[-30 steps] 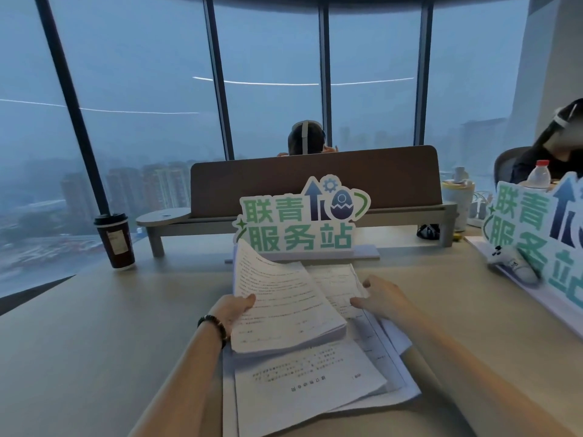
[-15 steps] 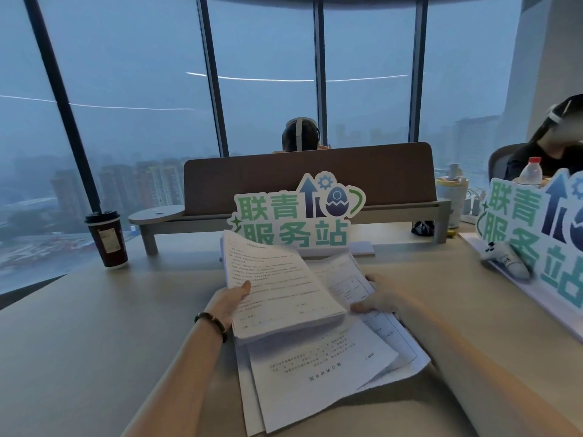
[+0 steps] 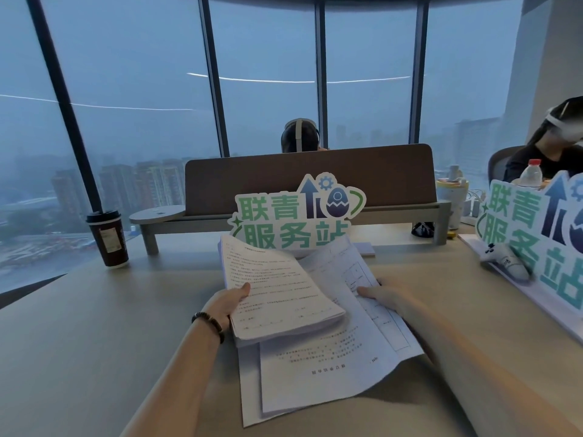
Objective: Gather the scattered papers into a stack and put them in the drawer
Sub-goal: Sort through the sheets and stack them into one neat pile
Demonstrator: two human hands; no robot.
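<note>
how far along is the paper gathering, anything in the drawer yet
Partly gathered. The left hand grips a thick stack lifted off the desk. The right hand holds loose sheets, fanned out and unaligned beneath the stack. Left: square everything together and put it away; no drawer is in view.

At a beige desk (image 3: 94, 326), my left hand (image 3: 227, 302) grips a thick sheaf of printed papers (image 3: 277, 294), thumb on top. My right hand (image 3: 383, 296) holds loose sheets (image 3: 321, 370) fanned beneath it. A lidded coffee cup (image 3: 108, 238) stands far left, a green cut-out sign (image 3: 296, 216) just behind the papers.
</note>
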